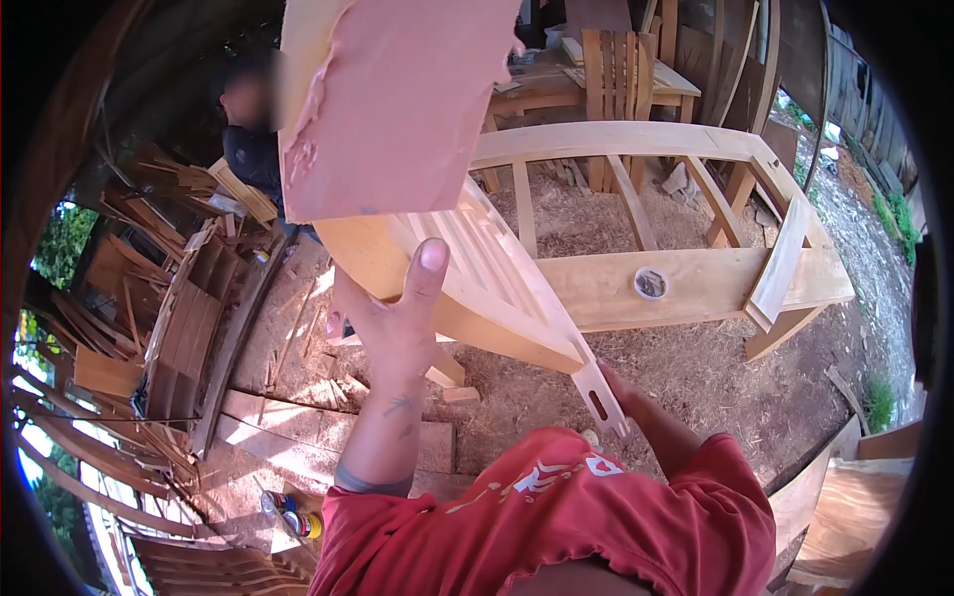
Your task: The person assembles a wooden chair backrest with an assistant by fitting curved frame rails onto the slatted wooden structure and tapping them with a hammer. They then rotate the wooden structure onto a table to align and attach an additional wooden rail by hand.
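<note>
My left hand [393, 313] is closed around the curved rail of a slatted wooden chair frame [507, 330], thumb up along its face. My right hand [614, 387] is at the frame's lower end, beside a post with a slot cut in it; its fingers are mostly hidden behind the wood. Close to the camera, a flat panel spread with pink filler [397, 109] covers the frame's upper end. What holds the panel up is hidden. The filler is thick and ragged along the panel's edges.
A wooden table frame [596, 273] with crossbars stands ahead, bearing a small round tub [651, 284] and a loose board [780, 263]. Scrap wood [149, 248] is piled left, near a person [253, 149]. Cans [303, 521] stand at lower left. A slatted chair [616, 89] is behind.
</note>
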Action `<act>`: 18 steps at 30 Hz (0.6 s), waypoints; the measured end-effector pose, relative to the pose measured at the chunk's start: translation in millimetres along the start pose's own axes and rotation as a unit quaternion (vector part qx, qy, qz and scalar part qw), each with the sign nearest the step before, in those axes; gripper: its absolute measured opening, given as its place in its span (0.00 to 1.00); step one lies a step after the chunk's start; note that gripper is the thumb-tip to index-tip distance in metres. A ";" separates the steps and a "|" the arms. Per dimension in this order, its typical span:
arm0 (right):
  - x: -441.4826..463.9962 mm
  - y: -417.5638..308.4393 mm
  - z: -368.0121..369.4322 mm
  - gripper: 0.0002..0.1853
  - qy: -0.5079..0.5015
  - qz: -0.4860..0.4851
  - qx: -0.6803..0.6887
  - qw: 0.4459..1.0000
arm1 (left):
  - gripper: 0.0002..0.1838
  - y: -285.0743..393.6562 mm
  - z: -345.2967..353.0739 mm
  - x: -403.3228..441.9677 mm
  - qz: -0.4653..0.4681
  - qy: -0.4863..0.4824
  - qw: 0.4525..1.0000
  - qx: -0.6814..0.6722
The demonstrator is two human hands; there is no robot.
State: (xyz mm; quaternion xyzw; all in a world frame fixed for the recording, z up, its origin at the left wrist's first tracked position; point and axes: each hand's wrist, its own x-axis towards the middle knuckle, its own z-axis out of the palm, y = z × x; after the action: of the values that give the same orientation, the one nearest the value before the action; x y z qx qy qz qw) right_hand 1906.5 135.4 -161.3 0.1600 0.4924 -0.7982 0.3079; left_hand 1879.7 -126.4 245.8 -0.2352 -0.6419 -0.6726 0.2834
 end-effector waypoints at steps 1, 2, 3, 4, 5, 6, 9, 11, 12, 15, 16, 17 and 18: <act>1.2 0.2 0.9 0.37 -0.001 -0.002 0.000 1.000 | 0.42 -6.3 -5.8 -1.3 0.013 0.014 0.999 -0.044; 1.7 0.0 2.0 0.37 -0.003 -0.004 -0.001 1.000 | 0.43 -8.9 -9.4 -2.8 0.026 0.026 0.995 -0.088; 4.8 -2.0 2.7 0.37 -0.005 -0.005 -0.001 1.000 | 0.43 -7.6 -9.7 -8.3 -0.024 0.085 0.993 -0.083; 5.0 -2.5 3.4 0.37 -0.006 -0.007 -0.002 1.000 | 0.42 -2.9 -10.0 -7.8 -0.026 0.101 0.988 -0.114; 5.1 -3.1 4.0 0.37 -0.006 -0.007 -0.004 1.000 | 0.40 0.5 -11.4 -7.0 -0.029 0.119 0.982 -0.146; 6.1 -3.0 5.4 0.37 -0.008 -0.007 -0.005 1.000 | 0.39 3.1 -15.4 -7.5 -0.035 0.138 0.974 -0.177; 7.7 -1.3 7.8 0.37 -0.010 -0.005 -0.008 1.000 | 0.33 2.8 -24.7 -12.2 0.041 0.170 0.984 -0.033; 7.6 0.4 8.0 0.37 -0.010 -0.004 -0.005 1.000 | 0.30 -0.7 -35.4 -17.7 0.043 0.184 0.982 -0.023; 8.2 1.5 7.5 0.38 -0.009 -0.005 -0.005 1.000 | 0.28 -1.8 -47.0 -20.6 0.019 0.177 0.983 -0.042; 7.9 5.8 7.4 0.38 -0.007 -0.006 -0.008 1.000 | 0.25 -5.0 -71.3 -30.4 -0.027 0.159 0.977 -0.141; 8.0 7.0 7.2 0.38 -0.008 -0.007 -0.010 1.000 | 0.25 -4.5 -75.4 -32.5 -0.038 0.155 0.971 -0.179; 8.1 8.1 7.1 0.38 -0.006 -0.006 -0.011 1.000 | 0.26 -2.9 -76.4 -32.3 -0.054 0.185 0.963 -0.188; 7.4 8.5 6.9 0.38 -0.004 -0.007 -0.013 1.000 | 0.26 1.3 -74.5 -31.2 -0.069 0.217 0.954 -0.197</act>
State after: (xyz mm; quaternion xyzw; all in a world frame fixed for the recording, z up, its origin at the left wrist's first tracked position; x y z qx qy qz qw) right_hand 1906.8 124.1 -168.1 0.1490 0.5028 -0.7943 0.3068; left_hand 1906.8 -198.2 220.6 -0.0901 -0.4348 -0.8382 0.3166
